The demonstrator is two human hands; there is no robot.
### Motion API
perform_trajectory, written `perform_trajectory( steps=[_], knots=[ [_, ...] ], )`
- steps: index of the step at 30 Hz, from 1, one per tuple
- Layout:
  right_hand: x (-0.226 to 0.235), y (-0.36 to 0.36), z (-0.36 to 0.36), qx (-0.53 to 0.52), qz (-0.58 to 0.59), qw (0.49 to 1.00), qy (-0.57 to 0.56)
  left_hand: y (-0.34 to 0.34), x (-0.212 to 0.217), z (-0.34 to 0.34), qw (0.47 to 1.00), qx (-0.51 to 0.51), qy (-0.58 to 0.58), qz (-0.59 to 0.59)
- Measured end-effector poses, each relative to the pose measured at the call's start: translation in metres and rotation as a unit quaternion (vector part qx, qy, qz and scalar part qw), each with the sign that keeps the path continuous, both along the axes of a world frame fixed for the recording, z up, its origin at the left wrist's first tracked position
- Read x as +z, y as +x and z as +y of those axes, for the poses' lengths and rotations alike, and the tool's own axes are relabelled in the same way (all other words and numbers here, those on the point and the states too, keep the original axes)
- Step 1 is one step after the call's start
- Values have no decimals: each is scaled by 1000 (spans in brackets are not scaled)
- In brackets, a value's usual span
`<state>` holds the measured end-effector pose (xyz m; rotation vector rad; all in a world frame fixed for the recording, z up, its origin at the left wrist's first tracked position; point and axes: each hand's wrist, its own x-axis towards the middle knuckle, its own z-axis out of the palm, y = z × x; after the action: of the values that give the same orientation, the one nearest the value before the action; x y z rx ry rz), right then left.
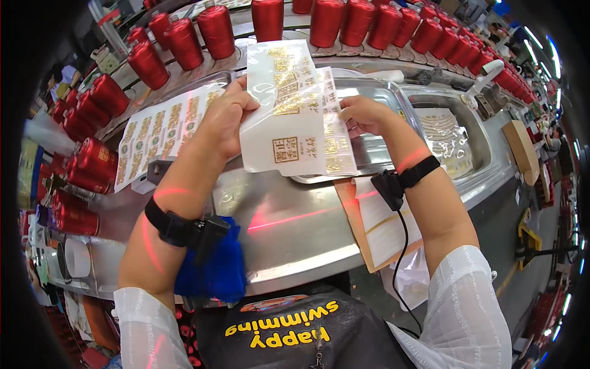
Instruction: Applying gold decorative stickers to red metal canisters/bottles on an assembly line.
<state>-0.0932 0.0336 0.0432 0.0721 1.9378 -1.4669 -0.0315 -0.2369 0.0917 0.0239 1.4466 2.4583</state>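
Observation:
My left hand [226, 115] is closed on the left edge of a white decal sheet [261, 132] with gold square emblems and small gold characters. The sheet hangs tilted above the steel worktop. Partly behind it is a narrower decal sheet [335, 132] with rows of gold print. My right hand [367, 115] pinches that narrower sheet at its right edge, thumb and forefinger together. Under my right hand lies a shallow steel tray [393, 101]. Another sheet of gold and green decals [163, 132] rests on the worktop beyond my left forearm.
Red bottles [215, 31] line a curved conveyor at the back and left. On the right, a sink [485, 157] with a white faucet [485, 80] holds wet decal sheets. A blue cloth [215, 264] hangs at the near edge of the steel worktop [289, 227]; papers [387, 227] lie at right.

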Motion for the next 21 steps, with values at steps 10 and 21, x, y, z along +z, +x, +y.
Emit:
perform_trajectory(
  steps=[10, 21],
  knots=[
    [46, 56, 115, -88, 131, 977, 143, -36, -37, 43, 998, -3, -50, -33],
    [35, 61, 129, -90, 113, 986, 88, -47, -44, 32, 996, 1, -78, -29]
  ],
)
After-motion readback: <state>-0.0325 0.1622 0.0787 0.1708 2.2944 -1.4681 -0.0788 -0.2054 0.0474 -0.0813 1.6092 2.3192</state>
